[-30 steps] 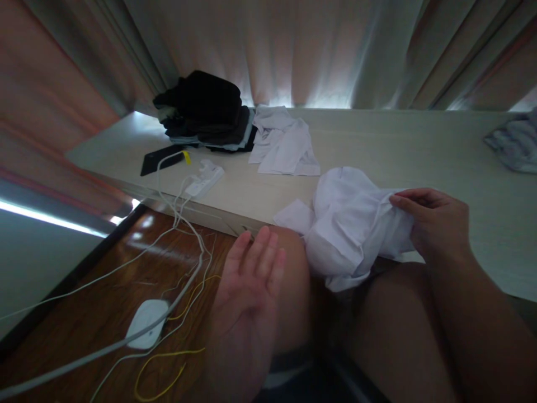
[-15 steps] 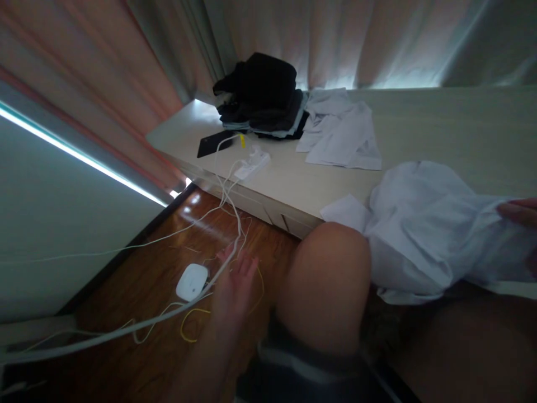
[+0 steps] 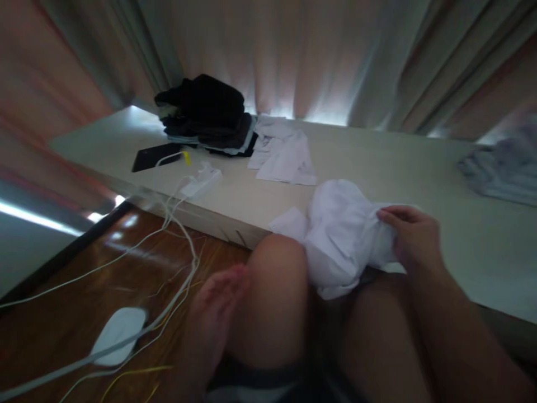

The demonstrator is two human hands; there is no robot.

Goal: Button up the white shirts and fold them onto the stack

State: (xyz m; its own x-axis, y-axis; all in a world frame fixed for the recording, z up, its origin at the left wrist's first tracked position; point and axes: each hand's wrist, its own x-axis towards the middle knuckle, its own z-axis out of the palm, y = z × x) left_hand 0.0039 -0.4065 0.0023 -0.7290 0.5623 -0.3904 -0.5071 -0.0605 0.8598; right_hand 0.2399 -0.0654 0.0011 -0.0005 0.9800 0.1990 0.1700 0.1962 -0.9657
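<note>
A white garment [image 3: 339, 229], bunched and crumpled, lies over the ledge's front edge against my knees. My right hand [image 3: 415, 235] pinches its right end between thumb and fingers. What kind of garment it is cannot be made out. My left hand [image 3: 222, 296] is beside my left knee, somewhat blurred, fingers stretched out and nothing in it. Farther back on the ledge lies another white garment [image 3: 285, 154], loosely laid flat, touching a stack of folded dark clothes [image 3: 205, 112].
On the long pale ledge [image 3: 377, 151] are a black tablet-like object [image 3: 155, 157], a white power strip [image 3: 201, 182] and a folded pale pile [image 3: 507, 162] at right. White cables [image 3: 193, 252] hang across the left side. A white box [image 3: 119, 333] sits on the wooden floor. Curtains line the back.
My view has turned right, bringing my whole right hand and the pale pile into sight. My left hand has come from over the floor to beside my knee. The right hand still grips the garment.
</note>
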